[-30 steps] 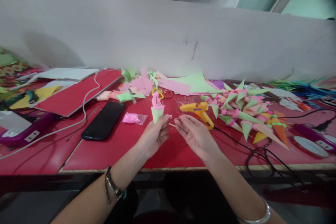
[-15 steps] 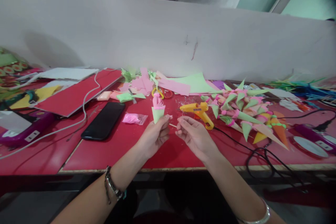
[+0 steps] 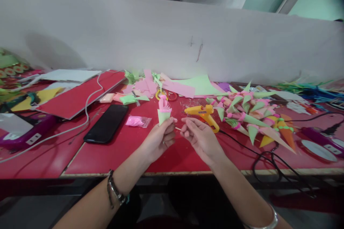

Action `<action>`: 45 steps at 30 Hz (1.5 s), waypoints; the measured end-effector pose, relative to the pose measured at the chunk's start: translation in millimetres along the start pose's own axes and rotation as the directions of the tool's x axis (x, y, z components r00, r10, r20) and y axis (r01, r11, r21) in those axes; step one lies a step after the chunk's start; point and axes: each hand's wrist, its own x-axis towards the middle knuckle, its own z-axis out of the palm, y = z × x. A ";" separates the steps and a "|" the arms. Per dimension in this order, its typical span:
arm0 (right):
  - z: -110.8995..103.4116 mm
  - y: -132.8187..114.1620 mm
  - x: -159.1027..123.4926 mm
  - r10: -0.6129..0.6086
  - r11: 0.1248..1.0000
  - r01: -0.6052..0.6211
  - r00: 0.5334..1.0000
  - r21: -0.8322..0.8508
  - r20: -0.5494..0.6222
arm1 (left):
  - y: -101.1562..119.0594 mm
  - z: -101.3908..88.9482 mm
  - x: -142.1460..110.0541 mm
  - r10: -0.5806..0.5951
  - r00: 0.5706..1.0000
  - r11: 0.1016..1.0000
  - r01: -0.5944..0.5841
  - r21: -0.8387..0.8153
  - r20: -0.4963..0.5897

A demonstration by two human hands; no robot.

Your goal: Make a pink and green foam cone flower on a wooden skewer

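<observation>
Wall (image 3: pixel 129 39): pale grey, standing behind everything.
Table (image 3: pixel 94 159): red-topped, strewn with craft scraps.
Cone pile (image 3: pixel 239 109): green, pink and orange, heaped at right.
Phone (image 3: pixel 106 123): black, lying flat toward the left.
Left hand (image 3: pixel 161 136): closed, gripping the lower part of the green cone (image 3: pixel 163 116), pink-trimmed, pointing upward above the table.
Right hand (image 3: pixel 202 136): near the left, fingertips drawn together; cannot tell whether gripping the thin stick (image 3: pixel 177 128) between both hands.
Glue gun (image 3: pixel 205 114): yellow, lying just beyond the right hand.
Pink packet (image 3: pixel 137 121): between phone and green cone.
</observation>
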 end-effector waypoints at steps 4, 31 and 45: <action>0.4 -1.2 -1.6 -0.062 0.991 0.059 0.998 -0.116 -0.018 | 0.2 0.6 -0.1 0.005 1.000 1.000 -0.005 0.005 -0.016; -0.8 -1.7 0.3 -0.080 0.991 0.076 0.996 -0.106 -0.033 | -0.8 1.6 -4.4 -0.007 0.994 0.999 0.003 0.034 0.109; -1.2 -1.6 0.1 -0.088 0.986 0.079 0.995 -0.149 -0.050 | 1.2 5.4 -6.3 -0.034 0.990 0.999 0.030 0.035 0.137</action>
